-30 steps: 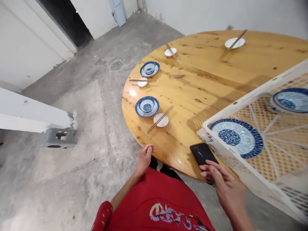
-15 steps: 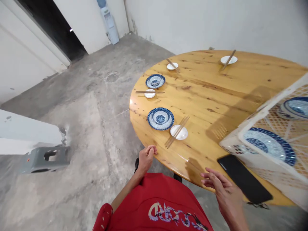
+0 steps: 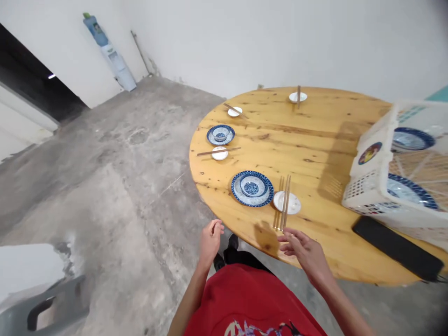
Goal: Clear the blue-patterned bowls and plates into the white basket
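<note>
My right hand [image 3: 305,252] hovers open over the near edge of a round wooden table [image 3: 315,135], holding nothing, its fingertips just short of a pair of chopsticks [image 3: 283,201] that lie across a small white dish [image 3: 287,202]. To the left of that dish sits a blue-patterned bowl on a blue plate [image 3: 252,187]. My left hand [image 3: 211,238] hangs loosely curled beside the table edge with nothing in it. A black phone [image 3: 397,248] lies flat on the table to the right of my right hand.
A white plastic crate [image 3: 371,186] holding blue plates [image 3: 411,192] stands at the table's right. Further place settings lie around the rim: bowl on plate [image 3: 220,134], dishes with chopsticks [image 3: 219,152], [image 3: 297,96]. A water dispenser [image 3: 110,51] stands by the far wall.
My right hand has left the phone and moved left along the table edge toward the chopsticks. The view has swung left and up; my left hand stays near the edge.
</note>
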`<state>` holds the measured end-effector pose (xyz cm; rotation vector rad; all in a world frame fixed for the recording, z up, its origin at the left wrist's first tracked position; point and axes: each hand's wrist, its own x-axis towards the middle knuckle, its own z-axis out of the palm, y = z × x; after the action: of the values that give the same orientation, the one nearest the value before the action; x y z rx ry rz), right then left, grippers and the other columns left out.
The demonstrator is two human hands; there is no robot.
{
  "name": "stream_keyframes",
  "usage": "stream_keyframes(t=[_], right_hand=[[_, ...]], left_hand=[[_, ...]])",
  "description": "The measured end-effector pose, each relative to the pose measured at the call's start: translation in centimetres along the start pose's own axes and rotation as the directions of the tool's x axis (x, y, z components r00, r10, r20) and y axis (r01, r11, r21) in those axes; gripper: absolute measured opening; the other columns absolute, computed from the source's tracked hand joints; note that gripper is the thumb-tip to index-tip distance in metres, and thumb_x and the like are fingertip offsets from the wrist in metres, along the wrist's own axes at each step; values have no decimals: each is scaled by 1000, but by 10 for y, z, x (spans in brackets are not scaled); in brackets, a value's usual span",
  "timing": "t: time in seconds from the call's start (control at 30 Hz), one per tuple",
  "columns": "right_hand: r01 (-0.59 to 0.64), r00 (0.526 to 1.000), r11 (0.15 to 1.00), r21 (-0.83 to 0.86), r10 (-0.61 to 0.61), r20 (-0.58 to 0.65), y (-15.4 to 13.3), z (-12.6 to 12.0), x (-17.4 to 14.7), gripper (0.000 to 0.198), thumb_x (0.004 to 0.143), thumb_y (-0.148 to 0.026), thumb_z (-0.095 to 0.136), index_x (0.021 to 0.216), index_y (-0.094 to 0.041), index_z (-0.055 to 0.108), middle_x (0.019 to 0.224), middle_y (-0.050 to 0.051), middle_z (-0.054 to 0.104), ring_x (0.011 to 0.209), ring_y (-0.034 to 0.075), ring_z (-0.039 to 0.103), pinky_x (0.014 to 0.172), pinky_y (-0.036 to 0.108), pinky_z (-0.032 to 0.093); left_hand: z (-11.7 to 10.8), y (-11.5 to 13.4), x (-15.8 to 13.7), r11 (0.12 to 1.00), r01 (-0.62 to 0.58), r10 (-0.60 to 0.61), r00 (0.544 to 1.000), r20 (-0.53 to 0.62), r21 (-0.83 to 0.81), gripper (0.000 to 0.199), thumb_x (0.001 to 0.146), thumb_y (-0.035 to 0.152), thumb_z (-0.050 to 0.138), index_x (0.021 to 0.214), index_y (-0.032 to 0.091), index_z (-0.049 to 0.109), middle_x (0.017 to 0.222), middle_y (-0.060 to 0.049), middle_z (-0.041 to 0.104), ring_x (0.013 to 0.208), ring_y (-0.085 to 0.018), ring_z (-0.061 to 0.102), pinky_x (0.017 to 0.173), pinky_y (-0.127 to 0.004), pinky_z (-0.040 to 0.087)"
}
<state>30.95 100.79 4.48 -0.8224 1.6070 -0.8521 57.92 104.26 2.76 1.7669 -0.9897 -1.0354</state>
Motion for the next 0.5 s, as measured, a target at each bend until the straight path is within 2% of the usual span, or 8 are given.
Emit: stream_keyframes(t=[0.13, 0.3, 0.4, 0.5], right_hand=[[-17, 999, 995, 101, 20, -27, -14, 36, 41, 47, 67, -45, 77, 101, -17, 62, 75, 6, 74, 53, 20, 67, 48, 29, 52], [-73, 996, 991, 110, 77, -37, -26, 76, 85, 30, 87, -24, 65, 115, -16, 59, 70, 1, 70, 50, 17, 64, 45, 25, 48], [-78, 995, 995, 65, 81, -53, -28, 86, 104, 23, 93, -22, 61, 116, -16, 58, 70, 1, 69, 51, 17, 65, 45, 24, 49], [-97, 993, 994, 42, 99, -64, -30, 93, 116, 8, 95, -23, 59, 101, -18, 57, 71, 3, 70, 54, 19, 68, 47, 26, 52]], left_hand=[[-10, 9, 29, 999, -36, 38, 999, -31, 40, 33, 93, 43, 48, 96, 18, 70, 82, -5, 74, 70, -18, 69, 72, -31, 52], [-37, 22, 73, 996, -64, 68, 995, -68, 68, 35, 92, 45, 52, 97, 17, 72, 79, -5, 73, 70, -16, 68, 73, -29, 54], [-47, 36, 120, 996, -69, 72, 995, -65, 52, 36, 92, 45, 53, 99, 15, 72, 82, -6, 73, 69, -15, 69, 71, -28, 56], [-52, 58, 185, 988, -102, 104, 994, -16, 117, 34, 90, 42, 53, 99, 15, 72, 84, -6, 74, 71, -16, 70, 72, -28, 56]])
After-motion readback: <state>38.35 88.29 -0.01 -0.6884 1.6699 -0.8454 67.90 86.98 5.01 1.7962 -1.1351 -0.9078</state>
